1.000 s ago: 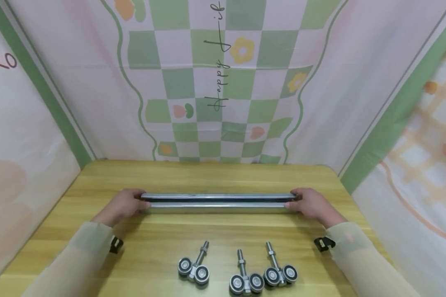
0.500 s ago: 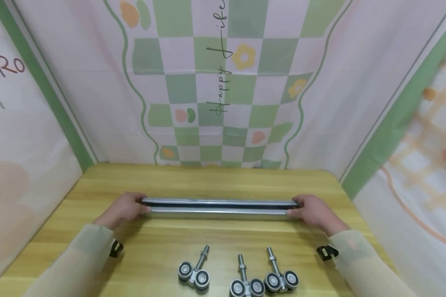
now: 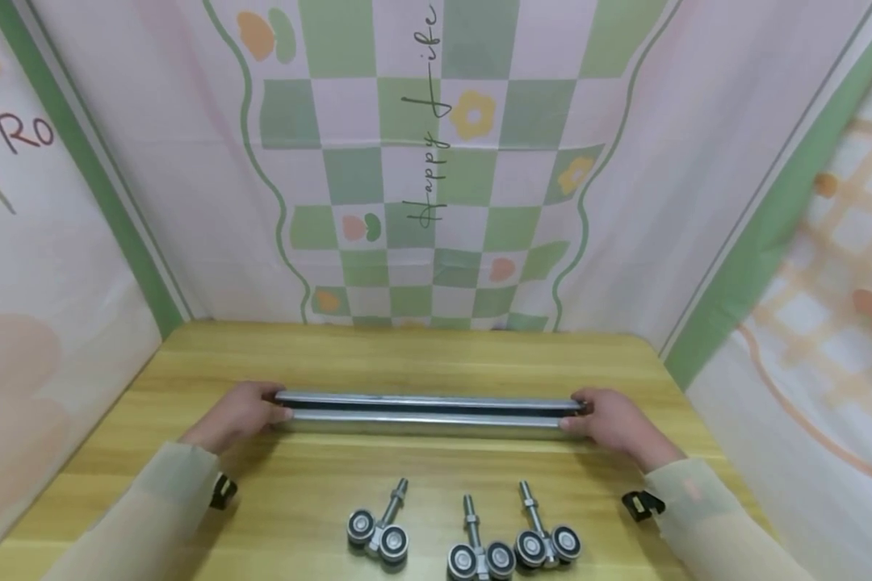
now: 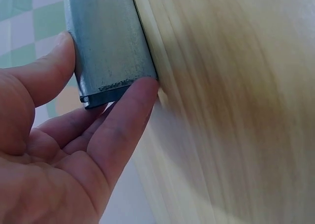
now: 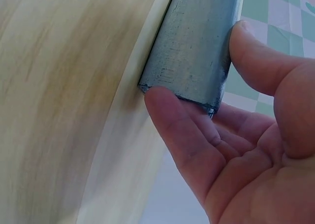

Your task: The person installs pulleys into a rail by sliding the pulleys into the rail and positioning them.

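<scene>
A long grey metal channel rail [image 3: 429, 428] lies crosswise on the table, its dark lengthwise slot facing up. My left hand [image 3: 245, 413] holds its left end, and my right hand [image 3: 612, 421] holds the right one. In the left wrist view the thumb presses the upper edge of the rail [image 4: 106, 42], with a fingertip at the lower corner of its end. The right wrist view gives a mirrored grip on the rail [image 5: 192, 47]. Nearer to me are three twin-wheel roller trolleys with threaded bolts: a left one [image 3: 379, 528], a middle one [image 3: 480, 557] and a right one [image 3: 545, 542].
The wooden table [image 3: 400, 355] runs back to a printed curtain [image 3: 465, 177] with green checks. More fabric hangs along the left side [image 3: 51, 242] and the right side [image 3: 828, 323]. Some bare wood separates the rail from the trolleys.
The rail has shifted slightly toward me, with both hands keeping hold of its ends. The head view has tilted a little; the trolleys lie as before.
</scene>
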Demonstrator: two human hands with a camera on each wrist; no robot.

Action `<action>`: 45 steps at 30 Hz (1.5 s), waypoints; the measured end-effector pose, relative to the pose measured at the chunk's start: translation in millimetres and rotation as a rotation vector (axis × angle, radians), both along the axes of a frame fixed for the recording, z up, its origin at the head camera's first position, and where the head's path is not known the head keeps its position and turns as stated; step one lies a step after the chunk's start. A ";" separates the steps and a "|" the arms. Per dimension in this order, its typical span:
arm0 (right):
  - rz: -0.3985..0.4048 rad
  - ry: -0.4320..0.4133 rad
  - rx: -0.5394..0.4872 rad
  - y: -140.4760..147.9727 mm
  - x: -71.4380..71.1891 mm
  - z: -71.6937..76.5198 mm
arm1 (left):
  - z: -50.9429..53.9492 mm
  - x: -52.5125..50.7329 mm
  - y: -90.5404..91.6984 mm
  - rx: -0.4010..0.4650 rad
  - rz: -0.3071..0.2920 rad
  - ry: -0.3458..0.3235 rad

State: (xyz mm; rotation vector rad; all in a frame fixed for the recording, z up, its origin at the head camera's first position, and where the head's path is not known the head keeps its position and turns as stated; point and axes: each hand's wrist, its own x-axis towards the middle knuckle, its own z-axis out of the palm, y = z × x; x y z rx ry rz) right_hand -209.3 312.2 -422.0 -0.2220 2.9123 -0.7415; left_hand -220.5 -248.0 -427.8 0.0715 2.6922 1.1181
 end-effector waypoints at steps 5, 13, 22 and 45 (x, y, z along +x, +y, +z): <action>-0.009 -0.004 -0.018 -0.3 2.4 -1.3 | -0.4 0.7 -0.3 0.003 0.004 -0.014; -0.016 0.017 0.000 -3.6 8.8 -3.2 | 1.0 1.9 0.7 0.003 0.009 -0.010; -0.052 0.111 0.086 -12.0 30.8 18.0 | -0.5 3.0 2.9 0.026 0.042 -0.054; 0.115 -0.018 -0.074 -58.3 71.3 21.3 | -1.1 2.9 1.0 0.035 0.051 -0.048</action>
